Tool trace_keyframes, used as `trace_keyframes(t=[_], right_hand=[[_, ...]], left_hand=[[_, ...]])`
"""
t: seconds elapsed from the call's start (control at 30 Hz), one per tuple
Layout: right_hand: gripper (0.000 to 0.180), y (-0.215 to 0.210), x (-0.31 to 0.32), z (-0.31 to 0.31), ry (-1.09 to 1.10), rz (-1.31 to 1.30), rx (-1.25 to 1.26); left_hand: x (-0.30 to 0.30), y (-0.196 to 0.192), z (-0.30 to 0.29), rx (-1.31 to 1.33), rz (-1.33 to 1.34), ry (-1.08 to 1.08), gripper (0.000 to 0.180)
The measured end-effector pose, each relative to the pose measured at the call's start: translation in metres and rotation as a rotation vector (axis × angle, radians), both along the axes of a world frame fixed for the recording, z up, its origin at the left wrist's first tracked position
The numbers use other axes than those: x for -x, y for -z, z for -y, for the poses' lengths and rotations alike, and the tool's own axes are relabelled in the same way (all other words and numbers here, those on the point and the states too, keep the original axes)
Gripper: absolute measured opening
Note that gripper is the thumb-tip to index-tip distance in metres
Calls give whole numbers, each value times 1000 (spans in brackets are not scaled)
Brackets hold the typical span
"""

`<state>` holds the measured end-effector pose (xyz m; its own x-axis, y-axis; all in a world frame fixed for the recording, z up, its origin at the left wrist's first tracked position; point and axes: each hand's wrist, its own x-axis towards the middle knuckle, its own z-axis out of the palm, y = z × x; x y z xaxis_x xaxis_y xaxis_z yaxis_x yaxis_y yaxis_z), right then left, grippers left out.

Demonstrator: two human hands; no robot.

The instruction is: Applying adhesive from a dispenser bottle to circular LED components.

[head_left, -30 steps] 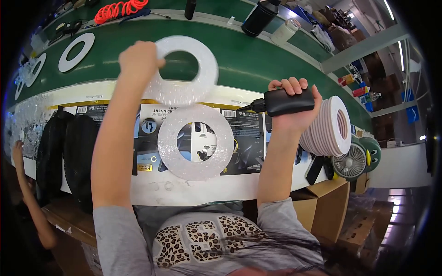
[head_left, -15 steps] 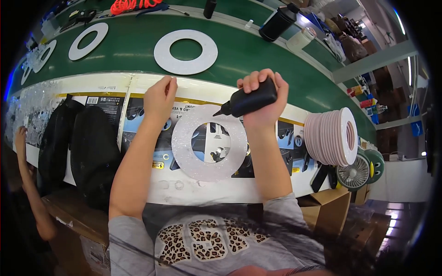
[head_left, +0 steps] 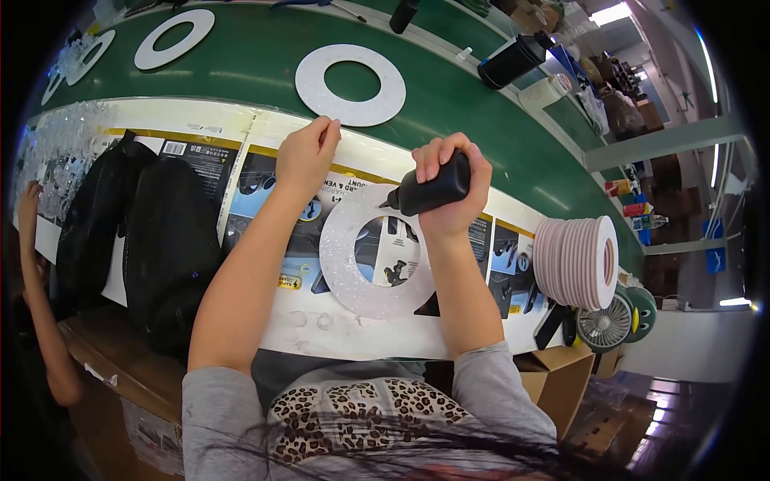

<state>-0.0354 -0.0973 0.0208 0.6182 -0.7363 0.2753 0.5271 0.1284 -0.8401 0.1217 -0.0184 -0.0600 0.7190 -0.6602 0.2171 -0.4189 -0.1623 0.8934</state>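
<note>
My right hand (head_left: pixel 455 188) is wrapped round a black squeeze bottle (head_left: pixel 434 186) tipped to the left. Its pointed nozzle is over the far side of a flat, speckled white ring (head_left: pixel 341 264); whether the tip touches cannot be told. That ring lies on the printed, white-edged work surface (head_left: pixel 369 338) in front of me. My left hand (head_left: pixel 305 160) is held up beyond the ring's left far side, fingers curled and pinched together. Anything between those fingertips is too small or hidden. Just past it, another white ring (head_left: pixel 311 86) lies on the green belt (head_left: pixel 241 76).
A stack of white rings (head_left: pixel 561 263) stands on its side at right, beside a small green fan (head_left: pixel 603 325). Black mesh bags (head_left: pixel 172 248) and clear plastic pieces (head_left: pixel 68 148) lie at left, near another person's arm (head_left: pixel 48 329). More bottles stand beyond the belt.
The whole view has shifted. Against the ring in front of me, my right hand and the bottle have moved left, and the nozzle tip has gone slightly left along the ring's far side.
</note>
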Motion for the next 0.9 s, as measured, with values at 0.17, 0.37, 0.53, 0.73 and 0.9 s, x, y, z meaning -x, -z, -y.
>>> trace_keyframes(t=[0.17,0.37,0.53,0.73,0.9], right_hand=[[33,3,-1,-2,17,0,-19],[32,1,-1,-1,42,-31,-39],[31,-8,2,7,76,13,-46],[31,-10,-12,6,36,15,-15],[32,-4,-28,0,24,18,-12]], left_hand=[[-2,3,0,-6,20,-8,31],[-2,3,0,6,34,-11,31],[-3,4,1,-13,33,-12,30],[-2,3,0,-13,47,-13,30],[-2,1,-1,-8,28,-14,29]])
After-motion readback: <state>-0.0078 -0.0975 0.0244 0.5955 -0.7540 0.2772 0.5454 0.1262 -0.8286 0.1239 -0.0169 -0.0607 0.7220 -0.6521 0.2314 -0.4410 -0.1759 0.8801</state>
